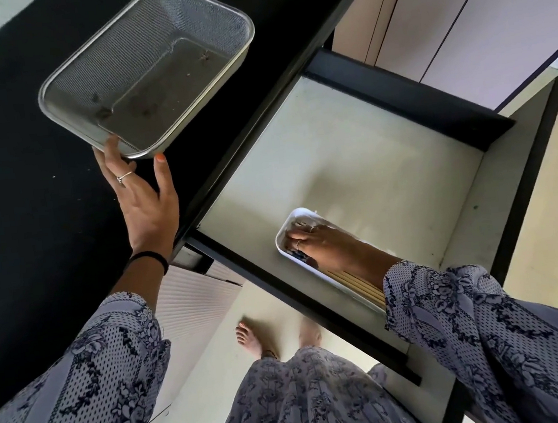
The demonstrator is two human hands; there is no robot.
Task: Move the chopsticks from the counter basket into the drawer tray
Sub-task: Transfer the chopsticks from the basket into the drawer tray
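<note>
Black counter (22, 210), open drawer (351, 155) below.
Mesh basket (145, 4) held no chopsticks; left hand (145, 197) gripped its rim. Chopsticks (357, 282) lay in the white tray (285, 234) (right hand (326, 244) flat on them, fingers extended).

We see a fine metal mesh basket (149, 70) with a shiny steel rim on a matt black desk (29, 203). The white tray (285, 238) looks like smooth plastic; the chopsticks (357, 284) look like pale wood.
</note>
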